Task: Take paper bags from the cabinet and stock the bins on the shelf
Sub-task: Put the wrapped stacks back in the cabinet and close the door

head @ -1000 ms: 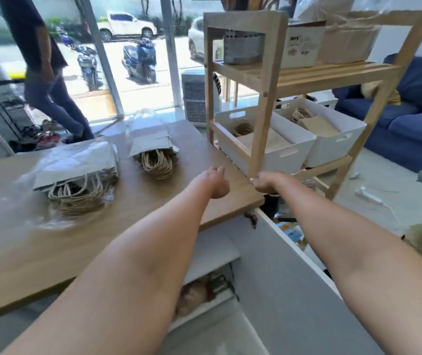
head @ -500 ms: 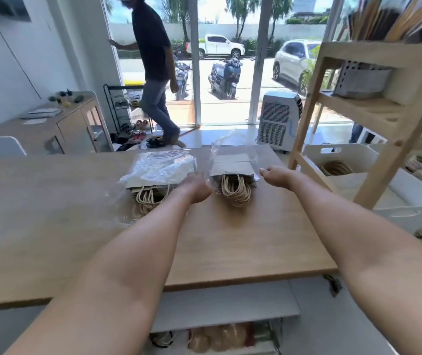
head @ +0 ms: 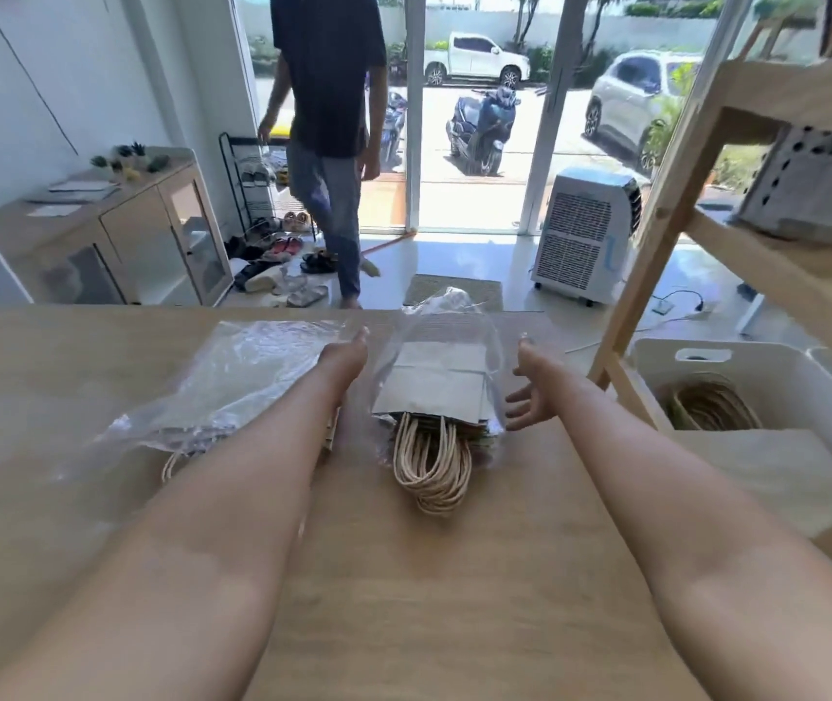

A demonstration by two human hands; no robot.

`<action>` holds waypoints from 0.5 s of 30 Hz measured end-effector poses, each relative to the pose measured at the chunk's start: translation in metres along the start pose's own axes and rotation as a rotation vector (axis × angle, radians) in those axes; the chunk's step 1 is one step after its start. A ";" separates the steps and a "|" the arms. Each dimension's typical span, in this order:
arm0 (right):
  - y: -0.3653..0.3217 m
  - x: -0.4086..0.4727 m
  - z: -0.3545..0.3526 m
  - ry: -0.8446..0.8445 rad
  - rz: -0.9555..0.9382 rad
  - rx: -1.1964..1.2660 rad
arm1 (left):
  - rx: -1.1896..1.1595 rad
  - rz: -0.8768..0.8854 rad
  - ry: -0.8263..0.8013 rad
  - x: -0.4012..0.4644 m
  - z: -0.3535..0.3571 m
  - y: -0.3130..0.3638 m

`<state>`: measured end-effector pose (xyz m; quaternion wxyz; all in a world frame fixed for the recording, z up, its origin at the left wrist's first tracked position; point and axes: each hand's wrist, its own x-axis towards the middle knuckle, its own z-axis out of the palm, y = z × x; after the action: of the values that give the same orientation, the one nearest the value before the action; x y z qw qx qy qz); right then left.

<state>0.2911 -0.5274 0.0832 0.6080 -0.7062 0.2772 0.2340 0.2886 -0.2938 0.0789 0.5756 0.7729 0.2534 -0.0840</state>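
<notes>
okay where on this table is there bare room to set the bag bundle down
Bare wood runs along the table's near edge, between the forearms below the small bundle's handles, and at the far left beyond the large wrapped bundle. It is crowded mid-table, where the left hand and right hand flank the small bundle.

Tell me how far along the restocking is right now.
Done: two plastic-wrapped packs of paper bags lie on the table, and the white bin already holds some. In hand: nothing; the left hand and right hand flank the smaller pack, both open. Left: unwrapping and binning both, including the larger pack.
</notes>
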 end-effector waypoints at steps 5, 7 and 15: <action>0.005 0.021 -0.002 -0.124 0.075 -0.002 | 0.150 -0.151 -0.212 0.002 0.016 -0.004; 0.005 0.028 -0.002 -0.132 0.083 0.003 | 0.175 -0.128 -0.237 0.007 0.021 -0.008; 0.021 0.015 0.012 -0.017 -0.001 -0.136 | 0.180 -0.001 -0.117 -0.005 0.027 -0.015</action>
<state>0.2881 -0.5189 0.0565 0.5609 -0.7441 0.2552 0.2579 0.2814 -0.3178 0.0598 0.5175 0.8151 0.2114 -0.1517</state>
